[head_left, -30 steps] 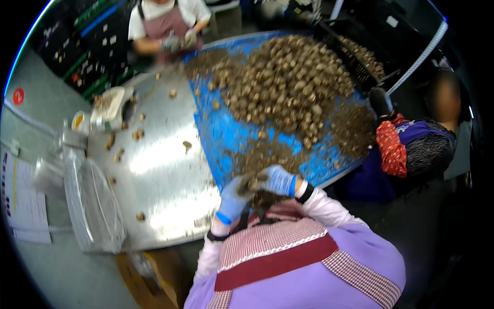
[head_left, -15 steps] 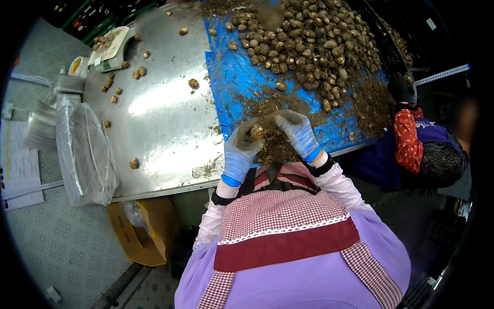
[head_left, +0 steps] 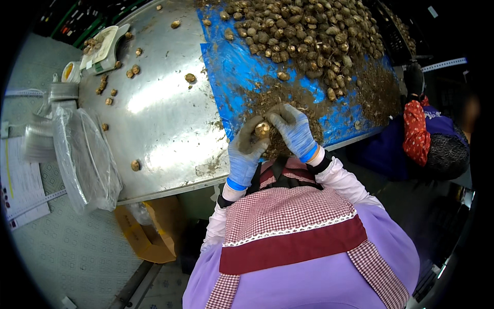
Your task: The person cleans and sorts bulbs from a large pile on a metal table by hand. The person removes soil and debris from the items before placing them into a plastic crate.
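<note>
Head view, looking down on the worker: both hands in blue gloves meet over the near edge of the blue sheet [head_left: 234, 67]; the left hand [head_left: 245, 150] has its fingers curled partly closed around a small round pale-brown bulb [head_left: 262, 129], and the right hand [head_left: 293, 129] bends its fingers over the same bulb from the other side, so that the bulb sits between the two hands, touching both; beneath the hands lies a patch of loose brown soil and roots [head_left: 288, 95] on the sheet; farther up the sheet, a large heap of similar bulbs [head_left: 303, 31] fills the far part; to the left of the sheet the bare metal surface [head_left: 159, 108] carries scattered single bulbs, one [head_left: 135, 165] near its front rim and another [head_left: 190, 78] near the sheet's edge; a clear plastic bag [head_left: 85, 159] hangs over the surface's left end; a white tray [head_left: 105, 46] sits at the far left corner; below the surface stands a cardboard box [head_left: 146, 232]; at right, another person with a red patterned sleeve [head_left: 414, 131] works beside the sheet
</note>
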The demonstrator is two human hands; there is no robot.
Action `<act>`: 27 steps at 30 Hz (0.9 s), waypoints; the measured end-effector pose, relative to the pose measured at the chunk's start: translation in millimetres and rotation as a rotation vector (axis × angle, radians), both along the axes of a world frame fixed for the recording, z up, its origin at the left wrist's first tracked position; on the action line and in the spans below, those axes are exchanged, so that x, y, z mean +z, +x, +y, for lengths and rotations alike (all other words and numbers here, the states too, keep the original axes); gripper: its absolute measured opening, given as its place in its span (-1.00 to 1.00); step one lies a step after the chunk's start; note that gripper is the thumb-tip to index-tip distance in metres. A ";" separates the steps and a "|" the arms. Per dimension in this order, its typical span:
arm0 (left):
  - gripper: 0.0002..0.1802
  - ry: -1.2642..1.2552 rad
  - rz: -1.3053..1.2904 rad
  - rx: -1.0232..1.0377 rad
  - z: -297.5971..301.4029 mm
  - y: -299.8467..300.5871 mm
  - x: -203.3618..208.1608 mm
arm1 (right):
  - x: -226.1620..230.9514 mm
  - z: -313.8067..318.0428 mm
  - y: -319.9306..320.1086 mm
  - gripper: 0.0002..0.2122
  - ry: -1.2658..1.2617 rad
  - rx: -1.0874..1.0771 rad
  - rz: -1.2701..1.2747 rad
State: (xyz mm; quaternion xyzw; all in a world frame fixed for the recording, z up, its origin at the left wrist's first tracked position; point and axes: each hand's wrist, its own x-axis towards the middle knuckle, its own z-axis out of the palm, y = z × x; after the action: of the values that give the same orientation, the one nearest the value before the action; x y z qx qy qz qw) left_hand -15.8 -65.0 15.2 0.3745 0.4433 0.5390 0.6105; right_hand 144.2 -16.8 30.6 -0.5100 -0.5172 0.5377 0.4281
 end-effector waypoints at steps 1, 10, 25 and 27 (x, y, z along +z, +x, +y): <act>-0.41 0.010 -0.037 0.012 -0.6 0.5 0.3 | 1.4 0.3 1.4 -0.83 -0.037 0.009 -0.015; -0.43 0.018 0.070 0.011 8.7 3.2 5.3 | 32.4 3.3 7.5 -0.75 -0.143 0.155 0.070; -0.41 0.133 0.345 -0.091 13.8 -0.8 -2.2 | 35.6 19.6 21.2 -0.82 0.092 0.325 -0.466; -0.41 0.104 0.275 -0.093 12.0 3.5 6.7 | 37.0 23.1 21.8 -0.81 0.156 0.381 -0.687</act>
State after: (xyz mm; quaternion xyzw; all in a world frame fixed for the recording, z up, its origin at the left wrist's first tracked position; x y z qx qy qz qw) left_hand -12.3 -53.1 21.9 0.4962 0.4763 0.4759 0.5481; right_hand 166.0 6.3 67.6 -0.5209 -0.7549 0.3649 0.1603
